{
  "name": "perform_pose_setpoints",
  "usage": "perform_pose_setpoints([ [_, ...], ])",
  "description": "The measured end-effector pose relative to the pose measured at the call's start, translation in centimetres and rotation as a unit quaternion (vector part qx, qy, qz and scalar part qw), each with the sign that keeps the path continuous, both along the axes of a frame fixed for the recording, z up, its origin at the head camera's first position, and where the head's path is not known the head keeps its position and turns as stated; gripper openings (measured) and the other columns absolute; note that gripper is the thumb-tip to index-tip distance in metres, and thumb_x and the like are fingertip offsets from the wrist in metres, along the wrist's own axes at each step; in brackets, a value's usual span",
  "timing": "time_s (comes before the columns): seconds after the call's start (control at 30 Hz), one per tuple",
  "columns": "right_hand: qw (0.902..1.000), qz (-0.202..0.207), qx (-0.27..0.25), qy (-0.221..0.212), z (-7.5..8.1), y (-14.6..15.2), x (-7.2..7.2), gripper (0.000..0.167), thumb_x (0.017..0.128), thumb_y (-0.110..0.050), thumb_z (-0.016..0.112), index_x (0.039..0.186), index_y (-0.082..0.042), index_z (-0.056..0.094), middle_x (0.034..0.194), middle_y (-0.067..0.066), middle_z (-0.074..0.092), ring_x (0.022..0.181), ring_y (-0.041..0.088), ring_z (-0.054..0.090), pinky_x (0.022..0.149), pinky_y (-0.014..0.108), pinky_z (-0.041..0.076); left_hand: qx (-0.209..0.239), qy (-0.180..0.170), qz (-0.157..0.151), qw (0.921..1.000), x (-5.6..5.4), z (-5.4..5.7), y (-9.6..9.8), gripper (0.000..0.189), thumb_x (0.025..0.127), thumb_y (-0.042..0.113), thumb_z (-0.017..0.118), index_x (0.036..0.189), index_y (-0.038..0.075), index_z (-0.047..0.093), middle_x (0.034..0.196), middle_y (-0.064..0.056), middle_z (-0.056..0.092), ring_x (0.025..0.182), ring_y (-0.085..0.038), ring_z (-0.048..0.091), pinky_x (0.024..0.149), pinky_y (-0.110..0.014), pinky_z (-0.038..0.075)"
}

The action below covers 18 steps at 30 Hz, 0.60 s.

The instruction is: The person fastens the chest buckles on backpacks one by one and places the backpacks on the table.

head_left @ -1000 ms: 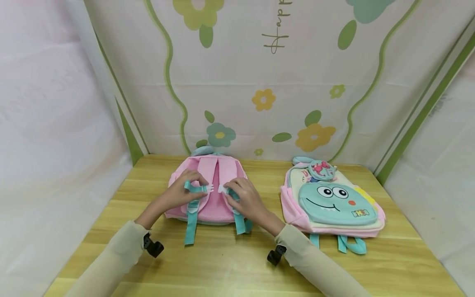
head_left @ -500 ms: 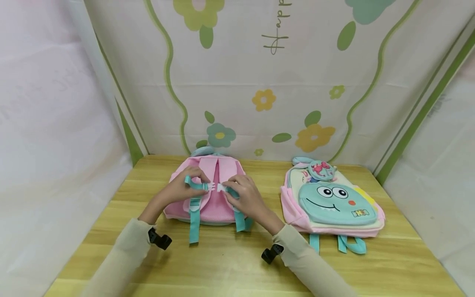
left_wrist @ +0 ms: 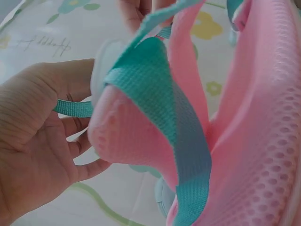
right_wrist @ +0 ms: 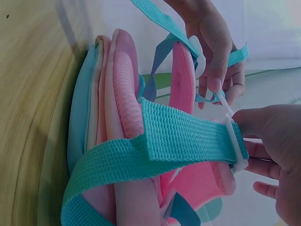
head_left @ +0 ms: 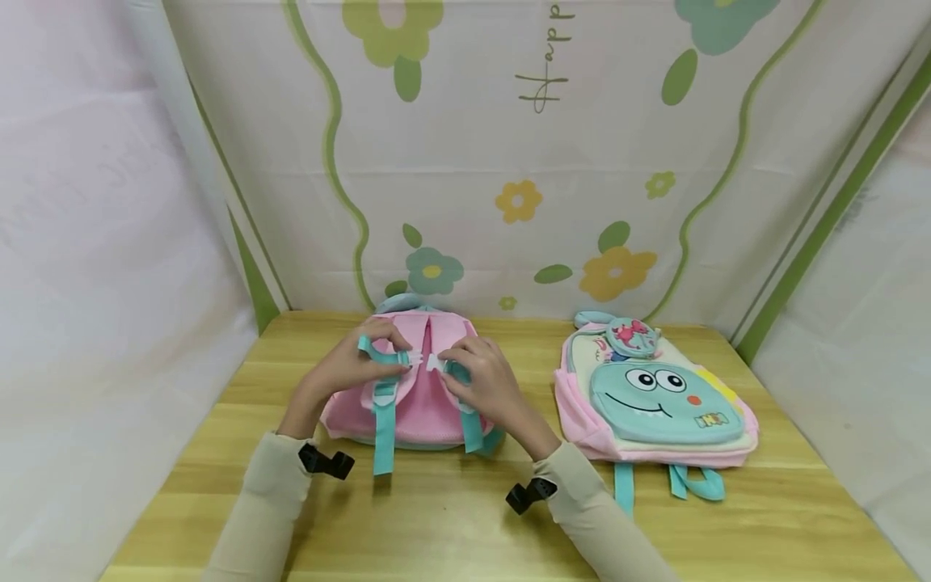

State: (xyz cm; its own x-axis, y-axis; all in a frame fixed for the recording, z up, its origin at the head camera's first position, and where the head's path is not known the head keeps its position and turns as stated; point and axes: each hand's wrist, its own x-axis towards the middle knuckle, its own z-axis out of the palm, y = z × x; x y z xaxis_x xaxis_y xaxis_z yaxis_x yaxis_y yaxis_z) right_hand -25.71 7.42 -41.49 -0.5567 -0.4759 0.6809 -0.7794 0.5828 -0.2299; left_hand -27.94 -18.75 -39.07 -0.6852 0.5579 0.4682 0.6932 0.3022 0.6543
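A pink backpack lies with its strap side up on the table. Over its shoulder straps, my left hand pinches the pronged half of a white buckle on a teal webbing strap. My right hand pinches the white socket half by thumb and fingers. The two halves face each other with a small gap between them. In the left wrist view, a teal strap and pink shoulder strap hide the left fingertips. A white strap adjuster shows beside the right hand in the right wrist view.
To the right lies a second backpack with a cartoon face on its teal pocket and a round pouch. Both bags rest on a wood-grain table. A flower-printed cloth stands behind, with white cloth at the sides.
Both forearms have swung slightly inward, and the buckle halves have come a little closer together. The loose teal strap end on the left has shifted right. The second backpack stays put.
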Motion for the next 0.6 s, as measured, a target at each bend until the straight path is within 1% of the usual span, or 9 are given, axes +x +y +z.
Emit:
perform_pose_setpoints([
  [0.13, 1.0000, 0.000, -0.003, 0.002, 0.0, 0.1, -0.1, 0.023, 0.081, -0.014, 0.086, 0.102, -0.010, 0.077, 0.098, 0.003, 0.070, 0.092, 0.019, 0.064, 0.096, 0.041, 0.050, 0.007, 0.021, -0.007, 0.9997, -0.2, -0.3, 0.4, 0.018, 0.081, 0.001, 0.083, 0.094, 0.007, 0.072, 0.089, -0.005, 0.070, 0.094, -0.025, 0.055, 0.088, -0.034, 0.043],
  [0.2, 1.0000, 0.001, -0.004, 0.004, 0.0, 0.1, -0.2, 0.023, 0.081, -0.014, 0.086, 0.102, -0.010, 0.077, 0.098, 0.003, 0.070, 0.092, 0.019, 0.064, 0.095, 0.040, 0.050, 0.011, 0.037, -0.008, 0.9992, -0.3, -0.4, 0.7, 0.018, 0.081, 0.000, 0.082, 0.093, 0.007, 0.071, 0.088, -0.005, 0.070, 0.092, -0.025, 0.056, 0.088, -0.034, 0.044],
  [0.3, 1.0000, -0.001, -0.001, 0.004, -0.2, 0.1, -0.2, 0.024, 0.081, -0.015, 0.086, 0.103, -0.010, 0.078, 0.098, 0.002, 0.070, 0.091, 0.018, 0.064, 0.095, 0.040, 0.050, 0.014, 0.043, -0.002, 0.9990, -0.3, -0.8, 1.1, 0.019, 0.080, -0.001, 0.082, 0.092, 0.007, 0.070, 0.089, -0.004, 0.069, 0.094, -0.023, 0.056, 0.090, -0.036, 0.044],
  [0.4, 1.0000, 0.002, 0.005, 0.000, -0.4, 0.1, -0.2, 0.022, 0.081, -0.014, 0.085, 0.102, -0.010, 0.078, 0.098, 0.003, 0.069, 0.091, 0.019, 0.064, 0.096, 0.041, 0.050, 0.011, 0.038, 0.010, 0.9992, -0.3, -1.3, 1.3, 0.020, 0.079, -0.001, 0.083, 0.092, 0.007, 0.069, 0.089, -0.003, 0.068, 0.099, -0.022, 0.054, 0.093, -0.043, 0.042],
  [0.53, 0.9999, 0.002, 0.016, -0.003, -0.7, 0.0, -0.2, 0.021, 0.080, -0.013, 0.085, 0.099, -0.009, 0.078, 0.096, 0.004, 0.069, 0.092, 0.020, 0.063, 0.098, 0.044, 0.049, 0.000, 0.015, 0.017, 0.9997, -0.4, -1.8, 1.4, 0.020, 0.079, -0.002, 0.083, 0.092, 0.006, 0.069, 0.090, -0.003, 0.067, 0.100, -0.021, 0.053, 0.092, -0.052, 0.044],
  [0.6, 0.9997, -0.002, 0.024, -0.005, -0.8, 0.0, -0.4, 0.022, 0.079, -0.014, 0.086, 0.098, -0.009, 0.077, 0.095, 0.004, 0.069, 0.093, 0.020, 0.063, 0.099, 0.044, 0.049, -0.006, 0.003, 0.017, 0.9998, -0.5, -1.9, 1.4, 0.020, 0.079, -0.002, 0.082, 0.092, 0.006, 0.068, 0.091, -0.004, 0.067, 0.100, -0.021, 0.053, 0.092, -0.053, 0.045],
])
